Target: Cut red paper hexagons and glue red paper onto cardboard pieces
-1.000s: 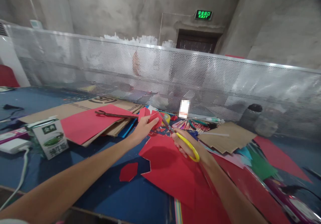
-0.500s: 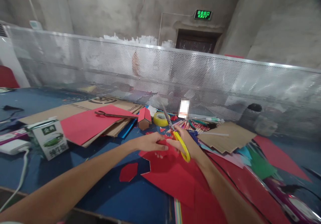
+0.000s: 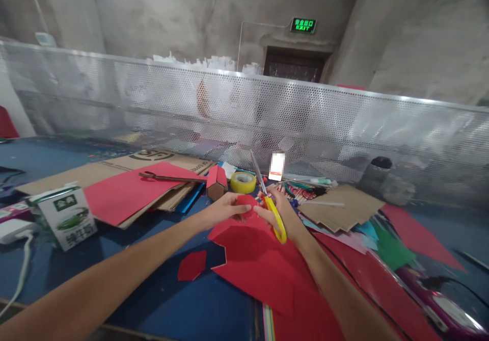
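My left hand [image 3: 226, 210] is closed, pinching a small red paper piece [image 3: 246, 203] between thumb and fingers. Yellow-handled scissors [image 3: 275, 219] are in my right hand [image 3: 284, 211], their blades pointing up and away from me. The thumb of that hand also touches the right edge of the small piece. Beneath both hands lies a large red paper sheet [image 3: 260, 274] with a notch cut in its left side. A second red cutout [image 3: 192, 265], roughly hexagonal, rests on the blue table left of the sheet.
At left stand a milk carton [image 3: 65, 216] and a white charger [image 3: 17, 231]. Behind my hands are a roll of yellow tape [image 3: 243, 182] and a small cardboard house shape [image 3: 216, 183]. Cardboard [image 3: 344, 208] and coloured paper lie right. A perforated metal screen [image 3: 160, 96] borders the table.
The small red piece has been raised and turned, so its face now shows between my hands. My right hand still has the scissors. The whole view has shifted slightly.
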The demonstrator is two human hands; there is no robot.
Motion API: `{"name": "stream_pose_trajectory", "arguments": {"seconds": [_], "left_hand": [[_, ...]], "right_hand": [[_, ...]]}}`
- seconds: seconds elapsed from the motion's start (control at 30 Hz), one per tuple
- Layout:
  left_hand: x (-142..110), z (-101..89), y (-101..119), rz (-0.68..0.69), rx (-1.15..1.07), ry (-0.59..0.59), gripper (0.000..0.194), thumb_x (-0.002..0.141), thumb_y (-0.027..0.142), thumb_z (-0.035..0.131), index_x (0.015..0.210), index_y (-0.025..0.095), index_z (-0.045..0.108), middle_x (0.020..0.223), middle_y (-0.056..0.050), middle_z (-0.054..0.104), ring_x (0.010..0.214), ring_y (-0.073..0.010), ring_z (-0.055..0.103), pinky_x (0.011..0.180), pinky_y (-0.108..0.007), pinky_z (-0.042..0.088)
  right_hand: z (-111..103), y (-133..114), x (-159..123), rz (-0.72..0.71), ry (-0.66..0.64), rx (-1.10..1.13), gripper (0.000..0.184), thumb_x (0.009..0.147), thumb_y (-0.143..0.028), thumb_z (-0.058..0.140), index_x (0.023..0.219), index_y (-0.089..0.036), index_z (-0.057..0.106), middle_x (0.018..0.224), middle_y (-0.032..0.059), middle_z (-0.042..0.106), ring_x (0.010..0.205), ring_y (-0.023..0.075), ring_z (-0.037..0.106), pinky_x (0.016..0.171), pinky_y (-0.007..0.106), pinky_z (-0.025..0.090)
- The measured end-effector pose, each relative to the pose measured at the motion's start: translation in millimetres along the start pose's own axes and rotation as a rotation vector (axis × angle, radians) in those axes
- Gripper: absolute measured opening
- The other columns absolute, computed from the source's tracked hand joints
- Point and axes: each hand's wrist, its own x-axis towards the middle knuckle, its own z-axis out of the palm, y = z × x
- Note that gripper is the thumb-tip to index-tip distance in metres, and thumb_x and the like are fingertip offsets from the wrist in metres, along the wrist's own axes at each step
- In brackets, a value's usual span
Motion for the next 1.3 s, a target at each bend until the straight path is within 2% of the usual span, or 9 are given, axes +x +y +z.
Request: {"name": "stream_pose_trajectory", "arguments": {"seconds": [0.1, 0.23, 0.4, 0.57, 0.7, 0.8, 1.0, 1.2, 1.3], "left_hand": [[1, -0.5, 2, 0.023, 0.053, 0.043, 0.036, 0.083, 0.05, 0.078, 0.082, 0.014, 0.074, 0.077, -0.006, 0.073, 0.062, -0.0135, 0.064, 0.063, -0.026, 0.05], [3, -6.3, 6, 0.078, 0.062, 0.269, 0.034, 0.083, 0.048, 0.076, 0.083, 0.014, 0.073, 0.071, -0.006, 0.073, 0.057, -0.0129, 0.062, 0.057, -0.024, 0.046], [4, -13.0, 10, 0.156, -0.036, 0.483, 0.038, 0.084, 0.051, 0.073, 0.098, 0.016, 0.069, 0.091, -0.009, 0.079, 0.057, -0.0127, 0.065, 0.053, -0.023, 0.045], [6, -15.2, 9, 0.23, -0.071, 0.619, 0.037, 0.085, 0.05, 0.072, 0.098, 0.017, 0.066, 0.091, -0.009, 0.079, 0.058, -0.013, 0.067, 0.054, -0.024, 0.047], [7, -15.4, 10, 0.247, -0.086, 0.654, 0.04, 0.084, 0.053, 0.071, 0.101, 0.017, 0.067, 0.09, -0.009, 0.079, 0.056, -0.0134, 0.066, 0.053, -0.025, 0.046], [7, -14.9, 11, 0.25, -0.074, 0.649, 0.039, 0.085, 0.053, 0.071, 0.098, 0.017, 0.067, 0.09, -0.009, 0.079, 0.056, -0.0137, 0.067, 0.052, -0.025, 0.046], [4, -12.2, 14, 0.261, -0.044, 0.636, 0.037, 0.087, 0.052, 0.068, 0.096, 0.016, 0.067, 0.092, -0.009, 0.079, 0.054, -0.0123, 0.066, 0.051, -0.023, 0.045], [3, -10.3, 16, 0.272, -0.003, 0.602, 0.031, 0.089, 0.047, 0.066, 0.094, 0.016, 0.069, 0.091, -0.009, 0.08, 0.053, -0.0123, 0.067, 0.051, -0.024, 0.045], [4, -11.6, 16, 0.272, -0.001, 0.603, 0.031, 0.089, 0.046, 0.066, 0.093, 0.016, 0.069, 0.091, -0.009, 0.08, 0.053, -0.0125, 0.067, 0.05, -0.024, 0.045]], "right_hand": [[-3, 0, -1, 0.01, -0.041, -0.008, 0.049, 0.078, -0.045, 0.082, 0.109, -0.023, 0.05, 0.071, -0.0072, 0.056, 0.042, 0.0074, 0.048, 0.038, 0.019, 0.041], [-7, 7, -2, 0.057, -0.153, 0.019, 0.047, 0.088, -0.058, 0.068, 0.114, -0.025, 0.047, 0.066, -0.0097, 0.051, 0.043, 0.0082, 0.047, 0.04, 0.018, 0.042], [-8, 23, -2, 0.075, -0.171, 0.059, 0.048, 0.093, -0.068, 0.056, 0.118, -0.027, 0.048, 0.073, -0.0076, 0.05, 0.047, 0.0093, 0.048, 0.043, 0.021, 0.047], [-12, 21, -9, 0.166, -0.197, 0.08, 0.039, 0.095, -0.057, 0.064, 0.113, -0.024, 0.059, 0.086, -0.0018, 0.061, 0.059, 0.0113, 0.059, 0.052, 0.025, 0.053], [-12, 14, -16, 0.204, -0.188, 0.072, 0.033, 0.101, -0.039, 0.064, 0.127, -0.017, 0.064, 0.122, 0.0094, 0.067, 0.099, 0.0208, 0.069, 0.084, 0.039, 0.061], [-10, 11, -20, 0.218, -0.188, 0.07, 0.036, 0.101, -0.037, 0.065, 0.132, -0.018, 0.062, 0.133, 0.0108, 0.063, 0.112, 0.0244, 0.066, 0.093, 0.045, 0.058], [-9, 5, -18, 0.241, -0.223, 0.06, 0.034, 0.102, -0.038, 0.064, 0.129, -0.017, 0.063, 0.126, 0.01, 0.066, 0.103, 0.0215, 0.068, 0.087, 0.041, 0.06], [-6, -2, -15, 0.238, -0.248, 0.044, 0.041, 0.099, -0.057, 0.06, 0.122, -0.023, 0.06, 0.077, -0.0033, 0.061, 0.062, 0.0119, 0.061, 0.057, 0.023, 0.052], [-6, -4, -17, 0.233, -0.233, 0.045, 0.037, 0.101, -0.05, 0.06, 0.122, -0.02, 0.06, 0.085, -0.0007, 0.065, 0.068, 0.0127, 0.064, 0.061, 0.025, 0.055]]}}
